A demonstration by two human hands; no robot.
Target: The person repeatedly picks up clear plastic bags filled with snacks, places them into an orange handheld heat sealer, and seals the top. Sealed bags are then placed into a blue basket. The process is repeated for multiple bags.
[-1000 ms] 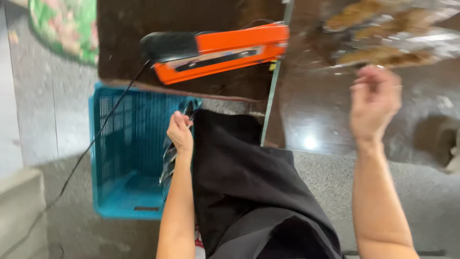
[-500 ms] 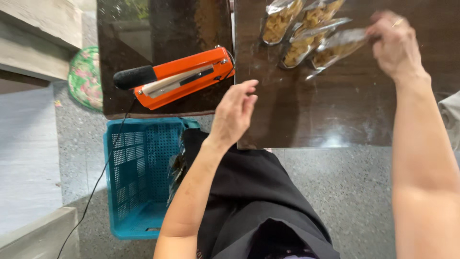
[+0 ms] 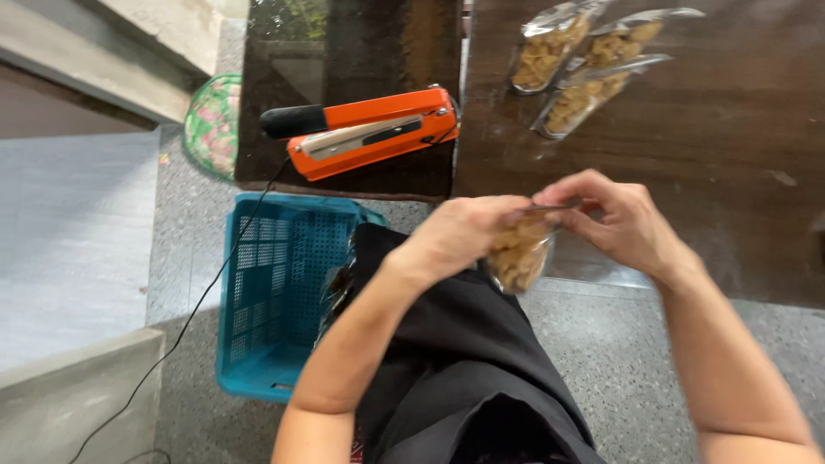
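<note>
Clear snack pouch is pinched at its top edge by left hand and right hand; light, floppy, crinkly film, likely slippery, best gripped at the top edge

Lit evenly by soft daylight, bright on the pale floor at left, dimmer across the dark table with its faint sheen and reflections. Blurred by motion around both hands and the clear snack bag, sharper on the orange sealer. Only weak, diffuse shadows beneath the blue crate; slightly stretched toward the edges.
</note>
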